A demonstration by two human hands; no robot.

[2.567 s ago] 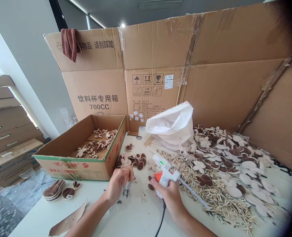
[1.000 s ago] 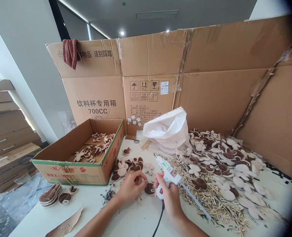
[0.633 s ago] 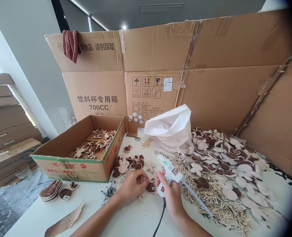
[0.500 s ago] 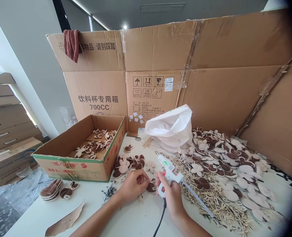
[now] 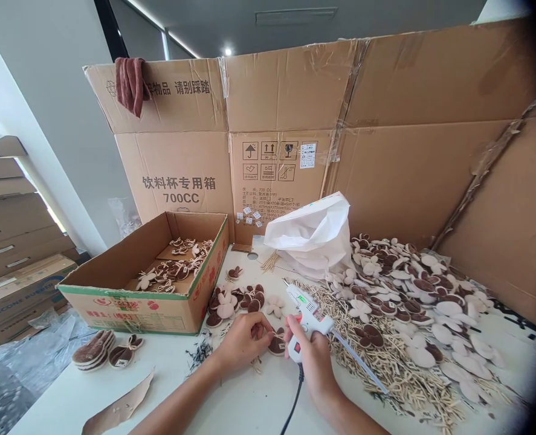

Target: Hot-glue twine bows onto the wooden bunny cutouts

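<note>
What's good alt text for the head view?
A person's right hand grips a white hot glue gun while the left hand pinches twine beside a brown cutout on a white table. Heaps of cream and brown cutouts lie right; an open cardboard box sits left.

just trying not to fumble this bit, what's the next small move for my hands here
Probably press the twine bow onto the brown-and-cream cutout with the left hand, since its fingertips sit right beside the bow, while the right hand holds the hot glue gun just clear.
</note>
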